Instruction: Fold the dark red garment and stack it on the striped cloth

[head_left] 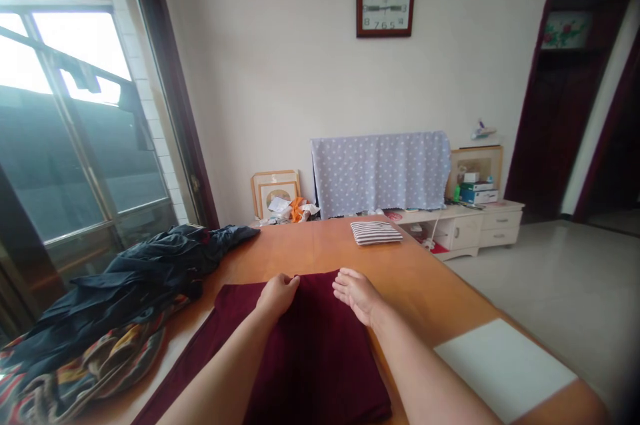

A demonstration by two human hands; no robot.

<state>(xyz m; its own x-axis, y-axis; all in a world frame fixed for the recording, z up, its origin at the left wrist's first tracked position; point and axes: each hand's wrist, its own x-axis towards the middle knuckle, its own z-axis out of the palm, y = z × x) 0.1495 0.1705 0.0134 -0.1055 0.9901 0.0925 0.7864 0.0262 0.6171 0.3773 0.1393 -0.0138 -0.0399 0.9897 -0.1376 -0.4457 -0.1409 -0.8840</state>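
A dark maroon garment (pixel 320 358) lies spread on the wooden table in front of me; its exact kind is hard to make out. At its far edge, near the middle, my left hand (pixel 280 293) is closed, thumb and fingers pinching the cloth. My right hand (pixel 356 291) rests at the far right corner of the garment, fingers stretched out and touching the fabric. Beyond both hands sits a folded striped cloth (pixel 376 233), black and white.
Dark blue clothes (pixel 135 278) and a patterned striped cloth (pixel 100 368) are heaped along the table's left side. A pale flat sheet (pixel 505 368) lies near the right edge of the table (pixel 425 291). Behind stand a low white cabinet (pixel 465 235) and something under a dotted cover (pixel 380 171).
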